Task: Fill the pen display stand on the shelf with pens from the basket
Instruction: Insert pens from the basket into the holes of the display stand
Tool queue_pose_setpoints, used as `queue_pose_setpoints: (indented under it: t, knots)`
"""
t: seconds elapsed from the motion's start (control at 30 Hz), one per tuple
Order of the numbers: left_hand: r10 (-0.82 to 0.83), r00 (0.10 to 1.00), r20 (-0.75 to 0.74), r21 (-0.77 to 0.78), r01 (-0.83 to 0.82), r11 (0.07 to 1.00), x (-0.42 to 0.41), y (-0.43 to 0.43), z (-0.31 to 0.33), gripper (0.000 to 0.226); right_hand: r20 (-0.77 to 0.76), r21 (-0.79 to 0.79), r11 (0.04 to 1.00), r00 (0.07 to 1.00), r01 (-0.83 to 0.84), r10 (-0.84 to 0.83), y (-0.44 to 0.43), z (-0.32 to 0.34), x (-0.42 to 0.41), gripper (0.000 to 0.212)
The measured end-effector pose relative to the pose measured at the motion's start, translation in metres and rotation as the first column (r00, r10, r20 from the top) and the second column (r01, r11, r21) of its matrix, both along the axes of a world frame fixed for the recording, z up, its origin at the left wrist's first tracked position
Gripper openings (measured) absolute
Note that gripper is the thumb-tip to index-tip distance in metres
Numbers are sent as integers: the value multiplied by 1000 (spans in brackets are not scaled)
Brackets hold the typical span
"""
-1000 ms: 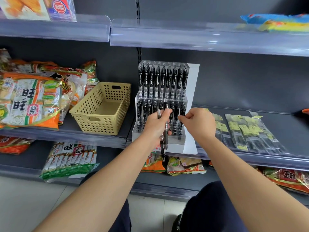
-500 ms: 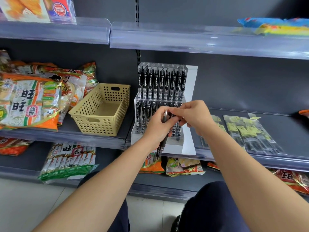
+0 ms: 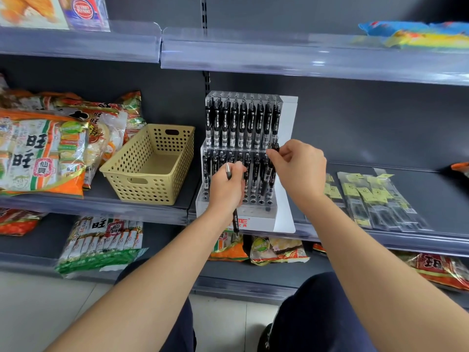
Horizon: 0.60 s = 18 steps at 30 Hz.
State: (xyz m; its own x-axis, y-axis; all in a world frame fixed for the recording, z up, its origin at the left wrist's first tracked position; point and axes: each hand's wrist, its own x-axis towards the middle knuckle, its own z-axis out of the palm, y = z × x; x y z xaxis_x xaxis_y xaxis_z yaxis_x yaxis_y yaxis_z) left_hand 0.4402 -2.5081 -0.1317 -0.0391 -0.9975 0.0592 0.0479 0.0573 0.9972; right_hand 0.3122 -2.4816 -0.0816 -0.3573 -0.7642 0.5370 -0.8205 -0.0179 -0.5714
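Observation:
A clear stepped pen display stand stands on the middle shelf, its upper rows packed with black pens. My left hand grips one black pen upright in front of the stand's lower rows. My right hand pinches the top of another black pen at the right end of the second row, its tip down near the holes. The yellow perforated basket sits left of the stand with no pens visible inside.
Snack bags fill the shelf left of the basket. Flat packets of refills lie right of the stand. An upper shelf edge overhangs the stand. More snack packs lie on the shelf below.
My right hand took a pen from my left hand's bundle and carried it up and right to the second row's right end. My left hand now holds one pen.

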Motion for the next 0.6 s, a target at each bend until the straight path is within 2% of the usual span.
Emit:
queue_pose_setpoints:
  t: [0.1,0.2,0.43,0.6]
  knots:
    - [-9,1000,22,37,9,999,-1,-2,-1,34,-27,18,1000,1000,-9,10,-3,-8,0,31]
    - [-40,999,-9,96,41,995,1,-3,0,57,-49,2,1000,999,-10,10,-4,-13,1,31]
    - [-70,982,-175,120,92,989,3,-3,1,22,-27,-115,993,999,21,-25,-4,-8,3,30]
    - [-35,998,-51,12,36,999,1,0,3,23,-98,-17,1000,995,9,-11,-8,-15,4,33]
